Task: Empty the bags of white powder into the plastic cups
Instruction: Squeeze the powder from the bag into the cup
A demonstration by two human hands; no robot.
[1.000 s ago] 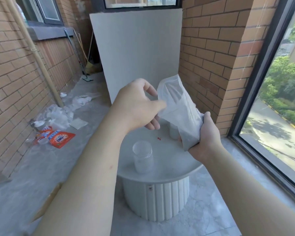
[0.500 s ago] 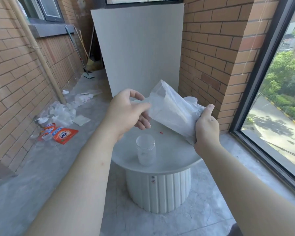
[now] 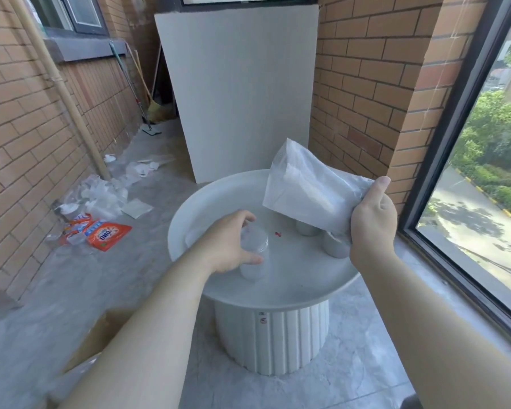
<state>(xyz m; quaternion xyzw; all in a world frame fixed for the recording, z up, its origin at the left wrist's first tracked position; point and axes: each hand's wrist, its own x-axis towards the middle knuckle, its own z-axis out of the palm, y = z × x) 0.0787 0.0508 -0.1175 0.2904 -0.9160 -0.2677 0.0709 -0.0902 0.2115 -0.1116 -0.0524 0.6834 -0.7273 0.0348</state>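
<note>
**Ana:** Left hand [image 3: 230, 243] has its fingers curled round the clear plastic cup [image 3: 255, 261], which stands upright on the round white bench [image 3: 292, 278]. Is that steady enough?

**Ben:** I'd judge so. The right hand [image 3: 372, 225] grips the bag of white powder [image 3: 310, 187] by one bunched end, up and right of that cup, with the far end raised.

**Ana:** How should the pour go?

**Ben:** Bring the bag's mouth right over the cup, keep the fingers off the rim, and tip slowly. I can't tell whether the mouth is open.

**Ana:** And the rest?

**Ben:** Right of the cup, under the bag, a back cup [image 3: 307, 228] and a right cup [image 3: 335, 246] look filled. A red speck [image 3: 278, 234] lies between. Far left, on the floor, is an OMO packet [image 3: 108, 234].
</note>
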